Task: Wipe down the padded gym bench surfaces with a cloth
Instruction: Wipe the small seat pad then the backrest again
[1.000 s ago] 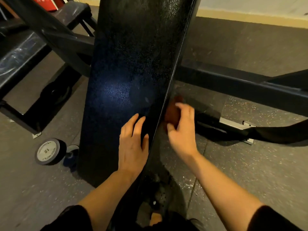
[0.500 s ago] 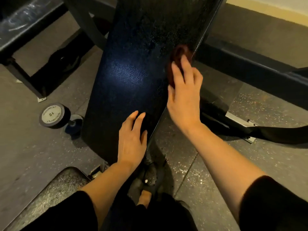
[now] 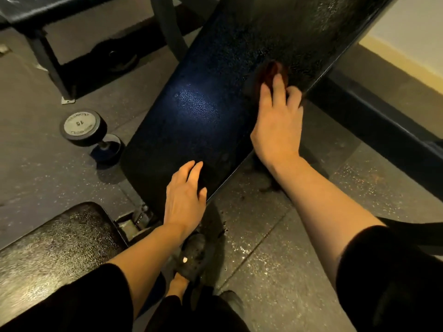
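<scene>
A: Where do we see the cloth?

B: We see the reddish-brown cloth on the dark padded backrest of the bench, near its right edge. The right hand lies over it, fingers extended and pressing it flat against the pad. The grip here is open-fingered; the fingers are not curled round the cloth, and most of the cloth is hidden beneath them.

A: And the other hand?

B: We find the left hand resting flat on the lower end of the same backrest, close to its right edge. Its grip is relaxed and holds nothing.

A: What else do we record?

B: The backrest runs tilted from lower left to upper right, with a bright sheen at mid-pad. The seat pad lies at lower left, apart from the backrest. A dumbbell marked 15 lies on the floor just beside the backrest's left edge. Another bench stands at upper left. Black sleeves cover both upper arms.
</scene>
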